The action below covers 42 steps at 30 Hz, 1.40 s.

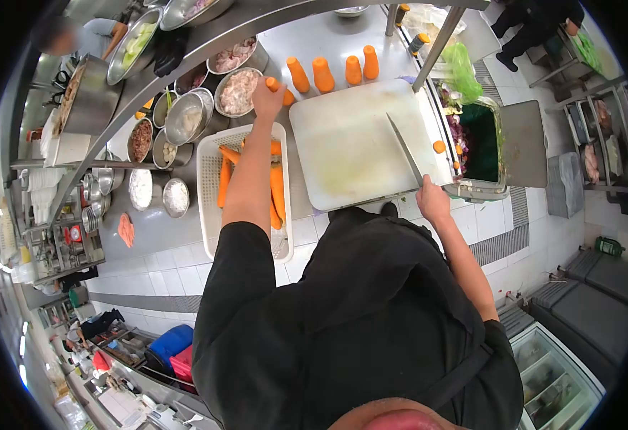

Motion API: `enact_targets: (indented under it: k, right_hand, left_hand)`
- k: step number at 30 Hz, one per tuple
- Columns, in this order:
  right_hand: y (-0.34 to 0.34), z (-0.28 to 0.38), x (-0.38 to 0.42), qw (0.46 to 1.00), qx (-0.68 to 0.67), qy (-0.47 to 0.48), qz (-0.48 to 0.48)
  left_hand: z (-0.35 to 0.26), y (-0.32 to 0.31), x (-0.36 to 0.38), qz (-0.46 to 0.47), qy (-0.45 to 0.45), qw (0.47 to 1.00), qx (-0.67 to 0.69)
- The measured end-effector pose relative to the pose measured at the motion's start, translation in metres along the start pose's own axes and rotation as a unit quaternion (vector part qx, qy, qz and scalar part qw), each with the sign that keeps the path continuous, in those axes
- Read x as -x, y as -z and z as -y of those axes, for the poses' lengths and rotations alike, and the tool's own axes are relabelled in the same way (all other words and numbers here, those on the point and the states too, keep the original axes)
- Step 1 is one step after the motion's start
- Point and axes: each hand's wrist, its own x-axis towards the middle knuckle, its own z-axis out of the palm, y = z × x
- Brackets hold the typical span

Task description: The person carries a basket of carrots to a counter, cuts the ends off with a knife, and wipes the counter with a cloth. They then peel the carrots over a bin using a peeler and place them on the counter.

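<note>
My left hand (267,100) is closed around a carrot (273,84) beyond the far left corner of the white cutting board (335,143). Much of that carrot is hidden by the fingers. Beside it, several trimmed carrots (322,75) stand upright in a row behind the board. At the board's near right edge my right hand (433,202) grips a knife (403,147) by its handle, the blade lying over the board and pointing away from me. Below my left forearm is a white perforated basket (205,193) with long whole carrots (277,190) in it.
Metal bowls of meat (239,92) and other food crowd the left of the steel counter. A cut carrot end (439,147) lies right of the board, near an open green-lined bin (482,143) of scraps. A metal shelf rail (206,57) crosses overhead. Other people stand farther off.
</note>
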Motion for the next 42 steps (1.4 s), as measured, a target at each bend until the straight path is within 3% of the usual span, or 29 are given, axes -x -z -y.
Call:
enact_targets:
  k: [5, 7, 9, 11, 13, 15, 17, 18, 20, 21, 23, 27, 29, 30, 31, 33, 35, 37, 39, 41, 42]
  right_hand:
    - [0.002, 0.001, -0.002, 1.0, 0.003, -0.001, 0.006]
    - [0.008, -0.009, -0.004, 1.0, -0.007, 0.018, 0.019]
    - [0.012, -0.015, -0.001, 0.999, -0.028, -0.002, 0.026]
    - [0.006, -0.019, -0.002, 0.998, -0.039, -0.001, 0.039]
    - [0.003, -0.02, 0.003, 0.999, -0.028, 0.006, 0.016]
    - [0.009, -0.013, 0.006, 1.0, -0.023, 0.005, 0.009]
    - [0.006, -0.01, 0.002, 1.0, -0.002, 0.013, -0.002]
    - [0.004, -0.01, 0.0, 1.0, -0.003, 0.018, 0.001]
    - [0.004, -0.011, -0.003, 0.999, -0.022, 0.027, -0.001]
    - [0.004, -0.01, -0.003, 0.999, -0.021, 0.031, 0.001]
    - [0.005, -0.009, -0.005, 0.999, -0.007, 0.033, -0.001]
    - [0.002, -0.012, -0.008, 0.999, -0.009, 0.041, -0.005]
    - [0.004, -0.012, -0.007, 0.999, -0.004, 0.037, 0.005]
    - [0.003, -0.013, -0.007, 0.999, -0.004, 0.038, 0.006]
    - [0.001, -0.013, -0.007, 0.999, -0.005, 0.041, -0.002]
    - [0.0, -0.015, -0.008, 0.999, -0.004, 0.044, -0.011]
    - [0.0, -0.015, -0.009, 0.999, -0.007, 0.044, -0.004]
    - [-0.001, -0.017, -0.009, 0.999, -0.006, 0.046, -0.006]
    - [-0.002, -0.016, -0.01, 0.999, -0.007, 0.046, -0.01]
    - [-0.004, -0.017, -0.008, 0.999, -0.01, 0.041, -0.015]
    - [-0.004, -0.019, -0.007, 0.999, -0.01, 0.039, -0.013]
  left_hand:
    - [-0.011, 0.038, 0.0, 0.02, -0.023, 0.996, -0.085]
    - [-0.023, 0.084, 0.004, 0.041, -0.042, 0.993, 0.104]
    - [0.016, 0.137, 0.016, 0.011, -0.097, 0.994, 0.059]
    - [0.072, 0.192, 0.047, 0.135, 0.043, 0.99, -0.016]
    - [0.143, 0.225, 0.094, 0.285, 0.157, 0.911, -0.254]
    - [0.081, 0.251, 0.152, 0.358, 0.29, 0.861, -0.218]
    - [0.159, 0.209, 0.218, 0.213, 0.203, 0.918, -0.265]
    - [0.148, 0.205, 0.237, 0.211, 0.208, 0.917, -0.268]
    - [0.113, 0.188, 0.279, 0.089, 0.155, 0.952, -0.249]
    - [0.108, 0.194, 0.279, 0.087, 0.158, 0.951, -0.25]
    - [0.091, 0.208, 0.274, 0.175, 0.217, 0.947, -0.16]
    - [0.102, 0.243, 0.264, 0.137, 0.243, 0.956, -0.088]
    - [0.079, 0.254, 0.259, 0.053, 0.135, 0.929, -0.342]
    - [0.063, 0.252, 0.252, 0.014, 0.053, 0.915, -0.4]
    - [0.05, 0.246, 0.241, 0.014, 0.053, 0.915, -0.4]
    - [0.035, 0.223, 0.215, 0.142, 0.225, 0.955, -0.13]
    - [0.026, 0.189, 0.209, 0.246, 0.21, 0.939, -0.117]
    - [0.023, 0.147, 0.23, 0.251, 0.189, 0.931, -0.184]
    - [0.022, 0.143, 0.238, 0.254, 0.163, 0.92, -0.251]
    - [0.026, 0.162, 0.243, 0.193, 0.189, 0.961, 0.055]
    - [0.031, 0.171, 0.245, 0.196, 0.19, 0.961, 0.055]
